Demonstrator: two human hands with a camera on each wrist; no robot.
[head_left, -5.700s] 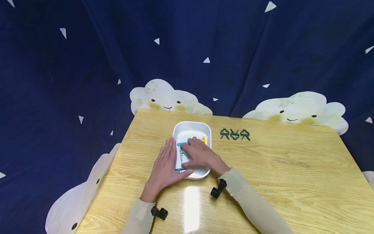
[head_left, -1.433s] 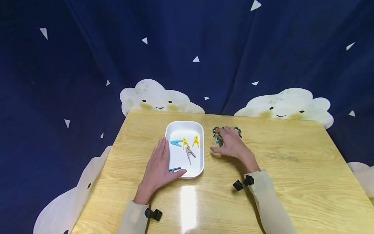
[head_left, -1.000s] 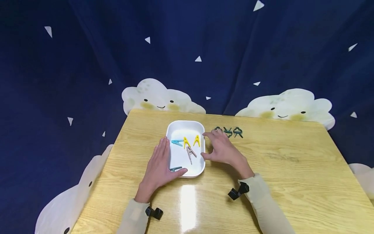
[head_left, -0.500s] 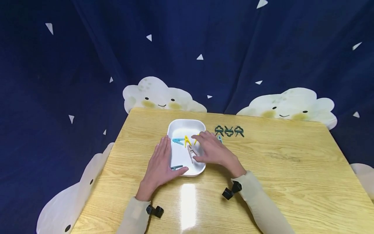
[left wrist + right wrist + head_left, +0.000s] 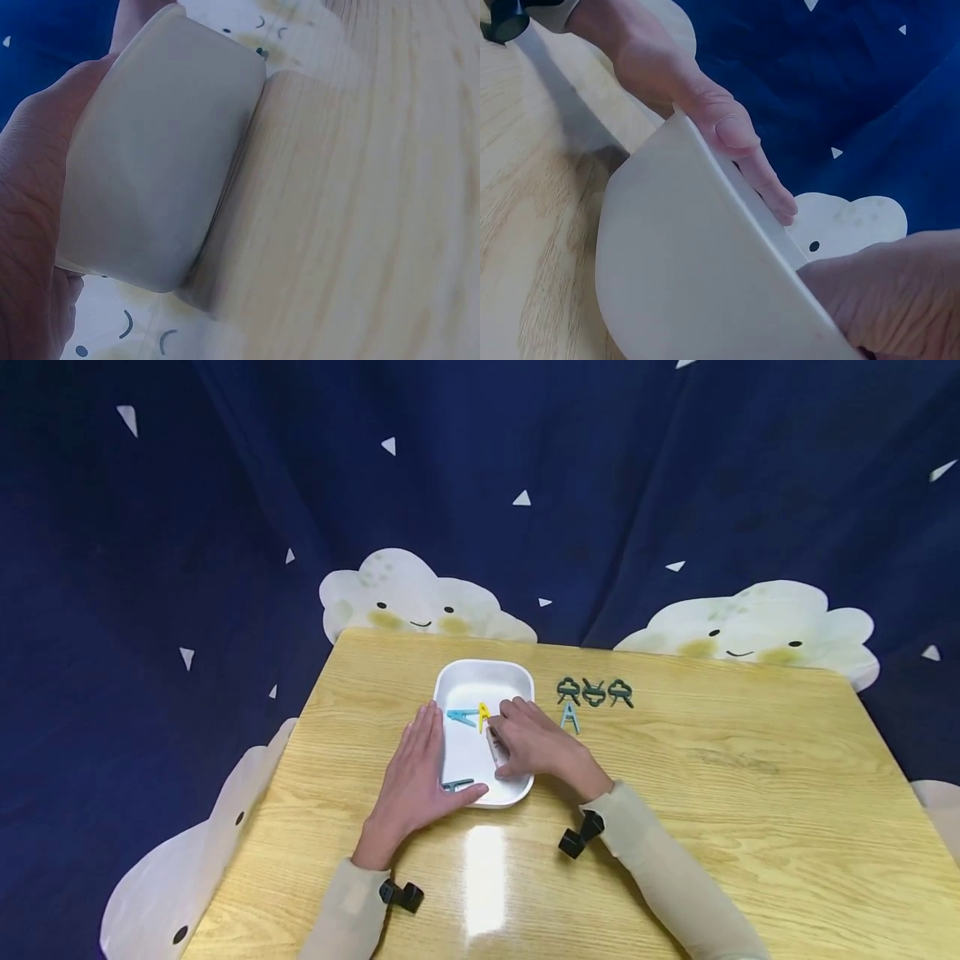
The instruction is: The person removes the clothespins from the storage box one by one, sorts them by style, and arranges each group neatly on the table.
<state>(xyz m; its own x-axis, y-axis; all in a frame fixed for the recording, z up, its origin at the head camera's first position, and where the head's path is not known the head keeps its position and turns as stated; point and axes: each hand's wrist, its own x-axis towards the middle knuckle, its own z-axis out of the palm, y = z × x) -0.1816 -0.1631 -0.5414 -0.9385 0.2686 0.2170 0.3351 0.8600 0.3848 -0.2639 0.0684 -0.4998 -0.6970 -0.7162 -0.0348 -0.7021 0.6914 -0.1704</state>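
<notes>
In the head view, my left hand (image 5: pixel 411 777) lies along the left side of a white tray (image 5: pixel 486 667), fingers straight and thumb over the near rim. My right hand (image 5: pixel 536 742) reaches over the right rim into the tray. Its fingers and thumb pinch a pale greyish-pink clothespin (image 5: pixel 492 748), partly covered by the hand. Left of it lie a yellow clothespin (image 5: pixel 483 714) and a light blue one. A dark teal clothespin (image 5: pixel 457 785) sits by my left thumb. The wrist views show the tray's outer walls; its contents are hidden there.
On the wooden table (image 5: pixel 712 793), right of the tray, three dark green clips (image 5: pixel 594 693) lie in a row. A light blue clothespin (image 5: pixel 570 718) lies just below the leftmost one. A dark blue curtain with clouds hangs behind the table.
My right hand took a light blue clothespin from the tray, set it below the green clips, then returned left into the tray and now pinches the pinkish clothespin. My left hand stays at the tray.
</notes>
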